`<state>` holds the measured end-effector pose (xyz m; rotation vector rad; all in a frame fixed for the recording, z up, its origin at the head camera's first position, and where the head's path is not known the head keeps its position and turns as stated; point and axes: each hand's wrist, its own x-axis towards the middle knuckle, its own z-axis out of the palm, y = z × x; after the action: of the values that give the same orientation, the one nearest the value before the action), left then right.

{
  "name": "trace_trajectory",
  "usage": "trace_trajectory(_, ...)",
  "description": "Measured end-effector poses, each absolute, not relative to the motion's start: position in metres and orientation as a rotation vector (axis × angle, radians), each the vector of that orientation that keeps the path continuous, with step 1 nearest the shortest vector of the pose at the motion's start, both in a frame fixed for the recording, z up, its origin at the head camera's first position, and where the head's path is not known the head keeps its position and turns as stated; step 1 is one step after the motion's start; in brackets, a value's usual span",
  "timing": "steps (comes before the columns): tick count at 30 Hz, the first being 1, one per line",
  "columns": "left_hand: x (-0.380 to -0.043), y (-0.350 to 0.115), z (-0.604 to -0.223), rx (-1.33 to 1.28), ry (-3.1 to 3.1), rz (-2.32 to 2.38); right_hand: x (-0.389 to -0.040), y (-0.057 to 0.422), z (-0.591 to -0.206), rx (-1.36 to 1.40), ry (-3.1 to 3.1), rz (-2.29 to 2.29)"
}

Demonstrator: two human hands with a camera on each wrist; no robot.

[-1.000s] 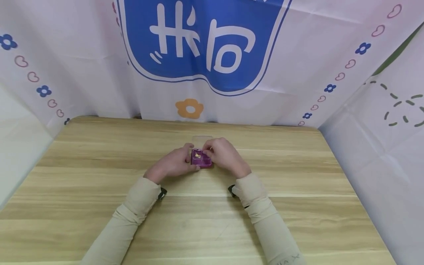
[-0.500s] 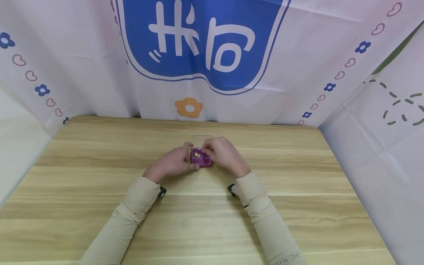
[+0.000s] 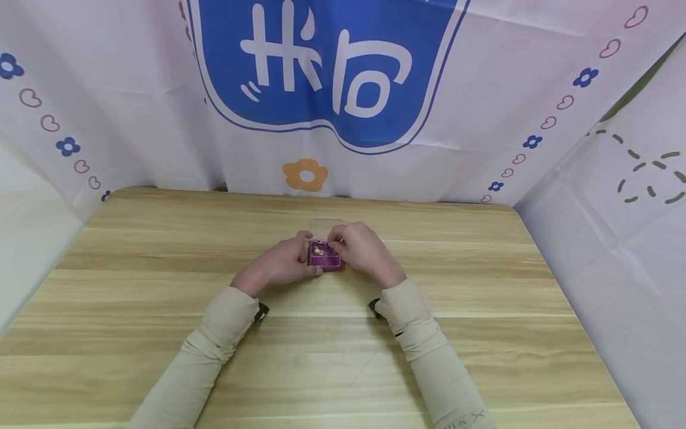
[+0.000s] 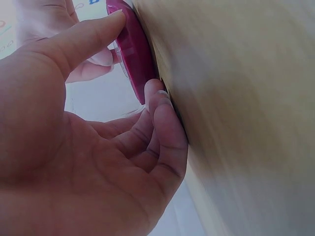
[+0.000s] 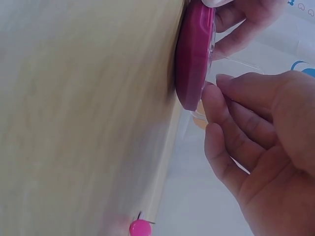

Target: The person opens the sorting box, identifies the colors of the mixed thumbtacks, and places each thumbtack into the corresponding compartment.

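A small purple pill case (image 3: 326, 262) with compartments lies on the table, its clear lid (image 3: 327, 226) swung back at the far side. Small yellow pieces (image 3: 318, 251) sit in its far left compartment. My left hand (image 3: 278, 262) grips the case from the left, thumb (image 4: 106, 28) on the near edge and the other fingers curled round the left and far side. My right hand (image 3: 364, 250) reaches over the far right compartment, thumb and index fingertips close together right at the rim of the case. I cannot tell whether anything is between them.
The wooden table (image 3: 321, 363) spreads out around the case. A white printed cloth (image 3: 429, 173) hangs behind it, with more cloth to the sides. At the bottom of the right wrist view, a bright pink round shape (image 5: 141, 228) appears near the table's edge.
Both hands stay in place round the case. The right fingertips shift only very slightly at the far right compartment; the head view drifts a little.
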<state>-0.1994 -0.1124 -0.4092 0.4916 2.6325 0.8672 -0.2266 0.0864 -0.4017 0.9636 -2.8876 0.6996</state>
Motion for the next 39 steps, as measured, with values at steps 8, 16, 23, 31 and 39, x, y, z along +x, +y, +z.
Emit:
trace_trajectory(8, -0.199, -0.113, -0.41, 0.502, 2.645, 0.852, -0.227, 0.093, -0.403, 0.958, -2.896, 0.742)
trace_trajectory(16, -0.199, -0.113, -0.411, 0.499, 2.641, 0.853, -0.225, 0.101, -0.4, 0.943, -2.883, 0.784)
trace_trajectory(23, -0.198, -0.112, -0.411, 0.486, 2.633, 0.853, -0.216, 0.117, -0.389, 0.936, -2.822, 0.752)
trace_trajectory(31, -0.197, -0.111, -0.411, 0.478, 2.632, 0.852, -0.205, 0.153, -0.389, 0.854, -2.863, 0.829)
trace_trajectory(39, -0.197, -0.115, -0.412, 0.468, 2.624, 0.862, -0.202, 0.18, -0.399, 0.848, -2.863, 0.77)
